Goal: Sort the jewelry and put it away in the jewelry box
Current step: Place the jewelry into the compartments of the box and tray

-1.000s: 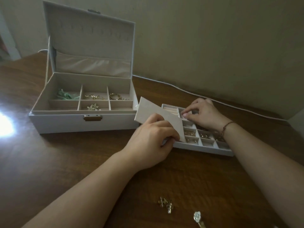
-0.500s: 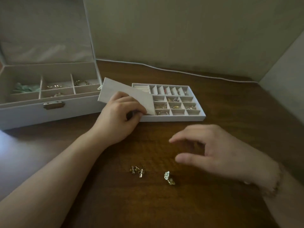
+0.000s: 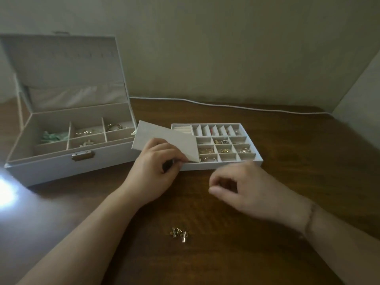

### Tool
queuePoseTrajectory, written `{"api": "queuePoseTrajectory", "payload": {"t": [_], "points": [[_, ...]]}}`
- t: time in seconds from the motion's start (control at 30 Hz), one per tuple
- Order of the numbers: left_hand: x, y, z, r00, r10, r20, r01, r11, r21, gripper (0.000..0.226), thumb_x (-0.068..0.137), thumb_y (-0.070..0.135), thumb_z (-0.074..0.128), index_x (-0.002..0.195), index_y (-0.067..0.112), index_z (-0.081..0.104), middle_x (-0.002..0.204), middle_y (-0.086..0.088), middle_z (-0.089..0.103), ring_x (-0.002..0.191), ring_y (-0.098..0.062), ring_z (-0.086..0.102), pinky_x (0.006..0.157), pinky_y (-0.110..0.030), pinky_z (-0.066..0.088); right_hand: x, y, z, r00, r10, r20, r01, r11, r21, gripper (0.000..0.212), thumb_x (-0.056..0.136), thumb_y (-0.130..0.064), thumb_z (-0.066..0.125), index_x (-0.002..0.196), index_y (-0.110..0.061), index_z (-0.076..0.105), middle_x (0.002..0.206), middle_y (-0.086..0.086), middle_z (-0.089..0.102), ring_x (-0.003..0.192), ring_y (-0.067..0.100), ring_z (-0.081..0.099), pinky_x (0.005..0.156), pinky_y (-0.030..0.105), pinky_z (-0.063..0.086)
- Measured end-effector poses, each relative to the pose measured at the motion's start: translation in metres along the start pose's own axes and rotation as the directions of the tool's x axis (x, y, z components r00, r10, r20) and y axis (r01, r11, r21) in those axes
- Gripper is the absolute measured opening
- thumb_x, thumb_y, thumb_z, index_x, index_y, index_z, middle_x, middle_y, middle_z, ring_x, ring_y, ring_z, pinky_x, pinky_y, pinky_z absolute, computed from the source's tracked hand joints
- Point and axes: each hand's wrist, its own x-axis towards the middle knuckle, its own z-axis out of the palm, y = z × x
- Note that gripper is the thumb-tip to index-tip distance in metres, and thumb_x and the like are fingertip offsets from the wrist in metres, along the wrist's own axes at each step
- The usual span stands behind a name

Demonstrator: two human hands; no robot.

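The ring that lay beside the earrings half a second ago is gone from the wooden surface (image 3: 287,140), and the right hand (image 3: 244,188) has risen toward the divided tray (image 3: 226,163), fingers curled together as if pinching it, though blur hides what they hold. One cluster of small gold earrings (image 3: 179,234) is left to sort. The left hand (image 3: 156,169) grips the flat, velvety tray lid (image 3: 164,133), tilted over the tray's left end. The pale jewelry box (image 3: 61,163) stands open, hard-edged and soft-lined.
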Motion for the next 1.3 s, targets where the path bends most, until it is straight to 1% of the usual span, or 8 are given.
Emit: {"api": "queuePoseTrajectory", "payload": {"t": [0.17, 0.47, 0.6, 0.73, 0.87, 1.0, 1.13, 1.3], "points": [[0.002, -0.003, 0.0, 1.0, 0.008, 0.016, -0.007, 1.0, -0.006, 0.017, 0.091, 0.023, 0.065, 0.104, 0.03, 0.075, 0.106, 0.018, 0.067, 0.113, -0.005, 0.046, 0.092, -0.017, 0.038, 0.102, 0.043, -0.016, 0.951, 0.158, -0.265, -0.123, 0.982, 0.142, 0.012, 0.089, -0.03, 0.065, 0.09, -0.021, 0.072, 0.078, -0.011, 0.065, 0.073, 0.003, 0.06, 0.06, 0.013, 0.05], [0.001, -0.002, 0.0, 1.0, 0.025, 0.01, -0.025, 0.999, -0.024, 0.016, 0.093, 0.022, 0.067, 0.104, 0.028, 0.076, 0.106, 0.017, 0.067, 0.114, -0.009, 0.047, 0.09, -0.026, 0.047, 0.173, 0.072, -0.001, 0.943, 0.254, -0.217, -0.234, 0.965, 0.116, 0.027, 0.099, -0.035, 0.051, 0.095, -0.016, 0.071, 0.074, -0.005, 0.066, 0.064, 0.008, 0.059, 0.058, 0.025, 0.046], [0.001, -0.001, 0.0, 0.999, 0.031, 0.024, -0.03, 0.999, -0.017, 0.017, 0.092, 0.022, 0.067, 0.105, 0.029, 0.076, 0.106, 0.017, 0.068, 0.114, -0.009, 0.047, 0.091, -0.027, 0.046, 0.144, 0.071, -0.028, 0.92, 0.249, -0.302, -0.217, 0.967, 0.137, 0.018, 0.097, -0.031, 0.055, 0.099, -0.023, 0.071, 0.073, -0.011, 0.064, 0.057, 0.001, 0.057, 0.051, 0.014, 0.039], [0.002, 0.001, 0.0, 0.999, 0.029, 0.02, -0.029, 1.0, -0.009, 0.018, 0.091, 0.022, 0.065, 0.104, 0.028, 0.075, 0.105, 0.016, 0.067, 0.113, -0.009, 0.046, 0.09, -0.025, 0.041, 0.064, 0.076, -0.055, 0.948, 0.227, -0.222, -0.205, 0.972, 0.12, 0.012, 0.093, -0.037, 0.058, 0.099, -0.039, 0.068, 0.082, -0.02, 0.067, 0.077, -0.006, 0.061, 0.062, 0.016, 0.042], [0.002, 0.001, 0.001, 1.0, 0.023, 0.015, -0.023, 1.0, -0.015, 0.018, 0.091, 0.021, 0.065, 0.104, 0.026, 0.075, 0.106, 0.017, 0.065, 0.113, -0.008, 0.044, 0.088, -0.017, 0.036, -0.044, 0.079, -0.046, 0.95, 0.307, -0.055, -0.304, 0.951, 0.05, 0.024, 0.08, -0.061, 0.052, 0.101, -0.054, 0.061, 0.096, -0.026, 0.063, 0.086, -0.008, 0.058, 0.063, 0.018, 0.045], [0.003, 0.001, 0.003, 1.0, 0.021, 0.003, -0.021, 1.0, -0.012, 0.017, 0.091, 0.015, 0.068, 0.102, 0.026, 0.075, 0.104, 0.013, 0.067, 0.114, -0.01, 0.046, 0.089, -0.021, 0.036, -0.122, 0.072, -0.009, 0.915, 0.379, -0.141, -0.392, 0.917, -0.077, 0.034, 0.075, -0.079, 0.038, 0.097, -0.058, 0.054, 0.106, -0.037, 0.048, 0.091, -0.011, 0.053, 0.055, 0.016, 0.044], [0.001, 0.001, 0.003, 1.0, 0.014, -0.012, -0.014, 1.0, -0.01, 0.017, 0.09, 0.013, 0.068, 0.1, 0.025, 0.075, 0.102, 0.012, 0.068, 0.113, -0.013, 0.048, 0.09, -0.031, 0.04, -0.15, 0.056, 0.017, 0.895, 0.35, -0.277, -0.42, 0.871, -0.257, 0.034, 0.083, -0.08, 0.032, 0.085, -0.05, 0.047, 0.087, -0.03, 0.047, 0.065, -0.011, 0.048, 0.05, 0.006, 0.026], [0.0, 0.0, 0.002, 1.0, 0.024, -0.01, -0.024, 1.0, -0.013, 0.019, 0.09, 0.013, 0.069, 0.1, 0.028, 0.073, 0.103, 0.013, 0.068, 0.112, -0.01, 0.047, 0.089, -0.019, 0.037, -0.15, 0.066, 0.023, 0.905, 0.218, -0.367, -0.321, 0.914, -0.247, 0.044, 0.09, -0.069, 0.037, 0.06, -0.037, 0.04, 0.062, -0.02, 0.041, 0.058, 0.0, 0.048, 0.044, 0.013, 0.036]]}}
